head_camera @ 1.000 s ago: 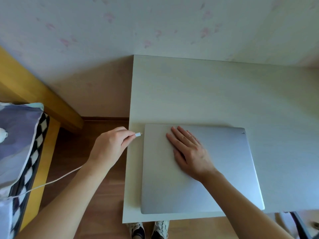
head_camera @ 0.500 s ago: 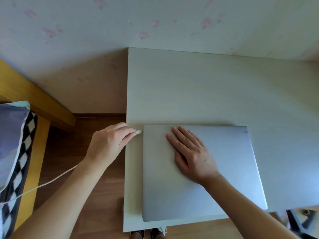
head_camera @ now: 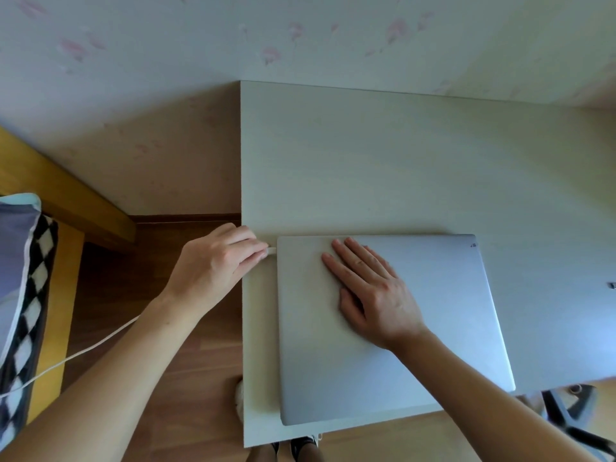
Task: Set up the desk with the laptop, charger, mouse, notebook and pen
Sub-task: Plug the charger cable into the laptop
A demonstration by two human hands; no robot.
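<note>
A closed silver laptop (head_camera: pixel 450 328) lies on the pale desk (head_camera: pixel 366 161), near its front left corner. My right hand (head_camera: pixel 370 291) rests flat on the lid, fingers spread. My left hand (head_camera: pixel 216 265) pinches the white charger plug (head_camera: pixel 271 251), whose tip touches the laptop's left edge near the back corner. The white charger cable (head_camera: pixel 83 351) trails from under my left forearm down to the left. Mouse, notebook and pen are out of sight.
A wooden bed frame (head_camera: pixel 66 201) with a checkered blanket (head_camera: pixel 30 295) stands at the left. Wooden floor (head_camera: pixel 186 395) lies between bed and desk. A dark chair base (head_camera: pixel 566 418) shows at the lower right. A small dark object (head_camera: pixel 611 285) sits at the desk's right edge.
My left hand has pushed the charger plug rightward until it meets the laptop's left edge. My right hand stays flat on the lid. The camera has shifted slightly.
</note>
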